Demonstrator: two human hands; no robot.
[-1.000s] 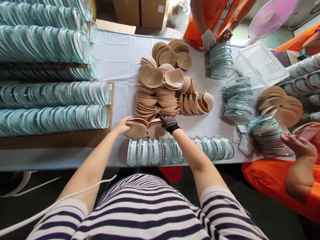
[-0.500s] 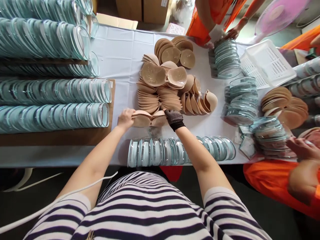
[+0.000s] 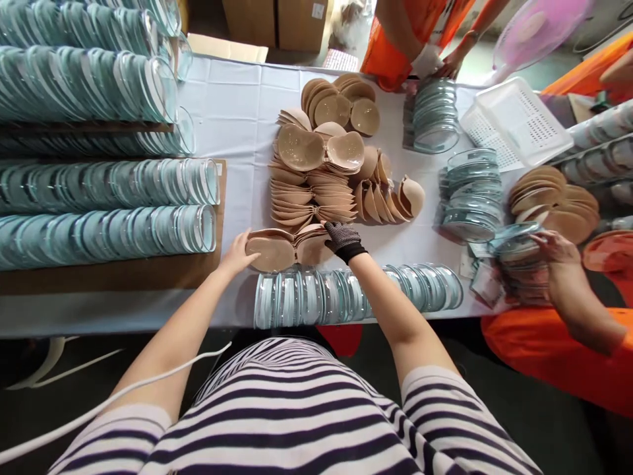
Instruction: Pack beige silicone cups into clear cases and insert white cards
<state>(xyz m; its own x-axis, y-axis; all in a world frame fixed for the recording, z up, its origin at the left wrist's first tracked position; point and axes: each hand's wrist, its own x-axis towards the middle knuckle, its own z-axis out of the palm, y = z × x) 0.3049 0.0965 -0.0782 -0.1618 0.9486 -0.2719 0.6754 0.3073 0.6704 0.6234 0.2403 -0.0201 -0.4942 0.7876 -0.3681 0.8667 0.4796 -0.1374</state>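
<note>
A beige stick-on bra (image 3: pixel 270 254) lies near the table's front, its two cups side by side, with more cup edges showing behind it. My left hand (image 3: pixel 237 254) grips the outer edge of its left cup, thumb on the near face. At the right cup, my right hand (image 3: pixel 342 239), in a black mesh fingerless glove, is closed on the upper edge; some of its fingers are hidden. Just beyond stands a tall pile of stacked beige bras (image 3: pixel 314 188). Nearer my body is a row of clear round cases (image 3: pixel 311 300) standing on edge.
Long rows of clear cases (image 3: pixel 109 231) fill the left side. More bras (image 3: pixel 388 191) lean right of the pile. A white basket (image 3: pixel 524 125) and stacked cases (image 3: pixel 472 198) stand to the right. Co-workers in orange handle cases at the far side and right (image 3: pixel 558 247).
The bra has come slightly toward me, away from the pile, and its cups now face up more. My left hand has shifted down and left with its edge. The right-hand co-worker now lifts a case.
</note>
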